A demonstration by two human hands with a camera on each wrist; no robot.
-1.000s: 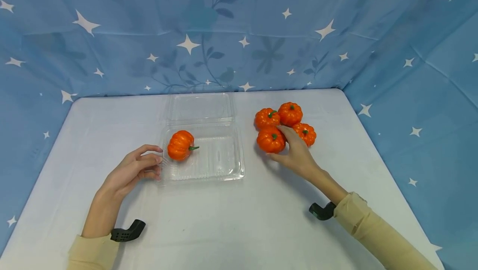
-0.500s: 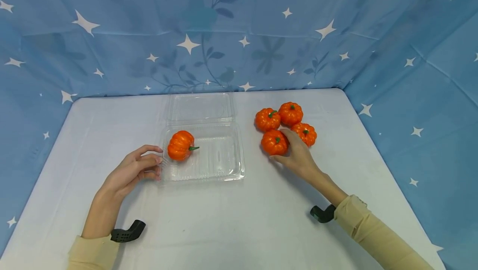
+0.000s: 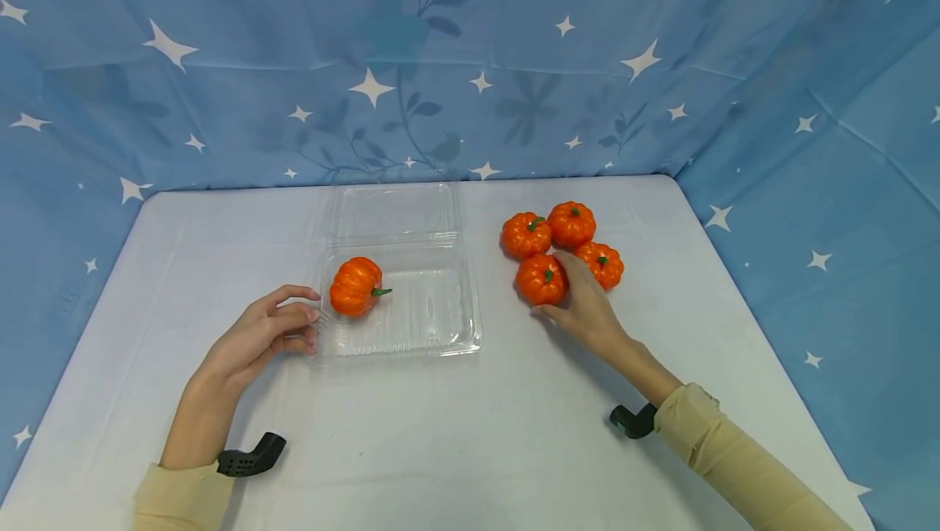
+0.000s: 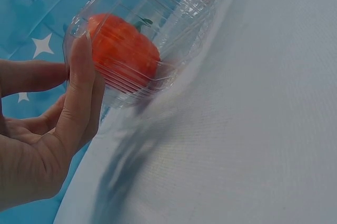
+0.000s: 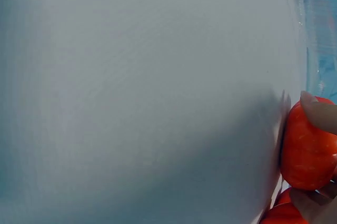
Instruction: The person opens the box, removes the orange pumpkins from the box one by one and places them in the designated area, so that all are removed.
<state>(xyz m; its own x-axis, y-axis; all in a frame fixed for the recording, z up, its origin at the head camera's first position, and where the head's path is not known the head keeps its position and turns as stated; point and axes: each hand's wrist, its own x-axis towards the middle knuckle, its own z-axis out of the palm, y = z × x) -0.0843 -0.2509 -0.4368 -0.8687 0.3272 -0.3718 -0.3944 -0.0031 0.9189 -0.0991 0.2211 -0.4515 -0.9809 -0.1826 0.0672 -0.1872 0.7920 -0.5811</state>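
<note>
In the head view, my right hand (image 3: 583, 307) grips a small orange toy pumpkin (image 3: 541, 280), thumb on its near side and fingers on its far side. The right wrist view shows this pumpkin (image 5: 308, 153) close over the white tabletop. My left hand (image 3: 260, 334) pinches the left rim of a clear plastic clamshell container (image 3: 441, 347), its fingertips right at the wall. Inside the container's left part, another pumpkin (image 3: 356, 286) lies tipped, its green stem pointing right. The left wrist view shows that pumpkin (image 4: 124, 50) through the clear wall.
Behind and beside the gripped pumpkin sit a pumpkin (image 3: 525, 235), a second pumpkin (image 3: 573, 224) and a third pumpkin (image 3: 602, 265). The container's lid (image 3: 395, 211) lies folded back. A blue star-patterned curtain (image 3: 470, 66) borders the white table (image 3: 411, 449).
Over the last second, my right hand and the gripped pumpkin have shifted slightly right and toward me. My left hand and the container stay in place.
</note>
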